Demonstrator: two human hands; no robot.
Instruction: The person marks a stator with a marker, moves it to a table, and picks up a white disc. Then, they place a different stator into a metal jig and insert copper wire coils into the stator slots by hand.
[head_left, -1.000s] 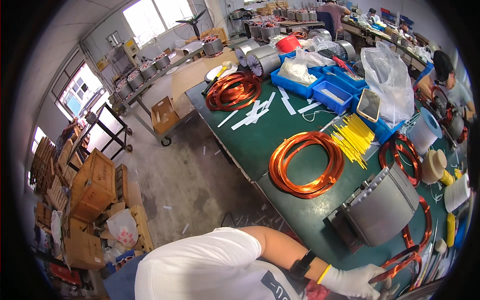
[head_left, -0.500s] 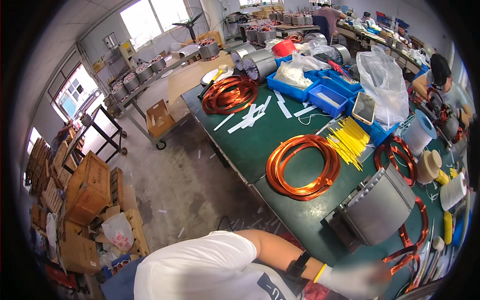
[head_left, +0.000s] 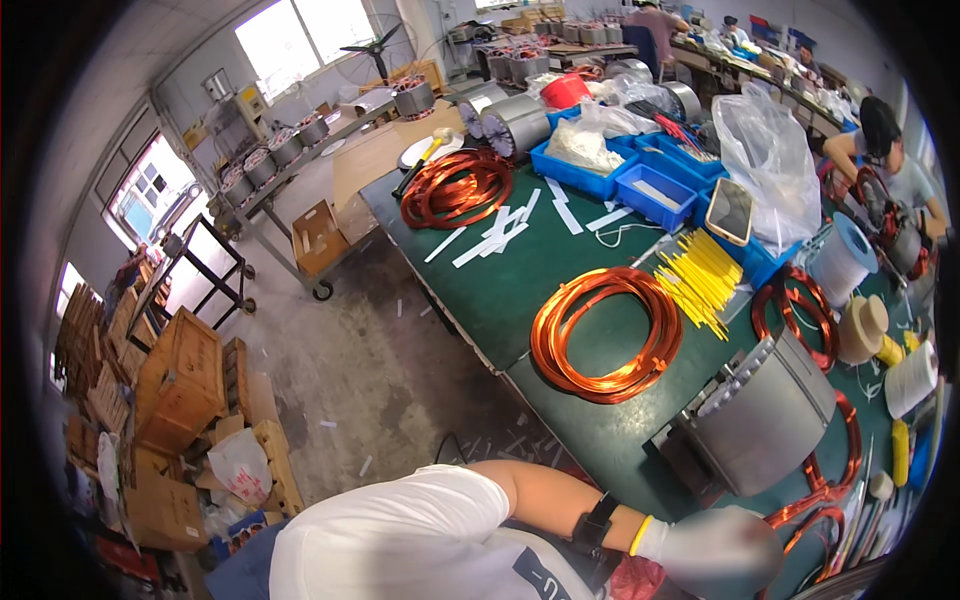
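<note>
My left hand (head_left: pixel 722 553), in a white glove with a yellow cuff, is at the lower right. Its fingers are smeared, so their pose does not show. Just beyond it lies a bundle of copper wire (head_left: pixel 812 502); whether the hand touches or holds it, I cannot tell. A grey motor stator (head_left: pixel 765 420) rests on its side on the green table (head_left: pixel 590 450), above the hand. Left of the stator lies a large copper wire coil (head_left: pixel 548 365), with yellow sleeving tubes (head_left: pixel 700 285) beside it. My right hand is out of view.
Blue bins (head_left: pixel 655 198), a phone (head_left: pixel 729 212) and white paper strips (head_left: pixel 497 240) lie farther back, with a second coil (head_left: pixel 455 190) and a hammer (head_left: pixel 424 160). Thread spools (head_left: pixel 842 258) stand at right. A co-worker (head_left: pixel 890 150) sits beyond. Wooden crates (head_left: pixel 180 380) stand left.
The copper wire bundle by my left hand has shifted and now lies differently below the stator. My left hand stays in nearly the same place. The view has moved slightly.
</note>
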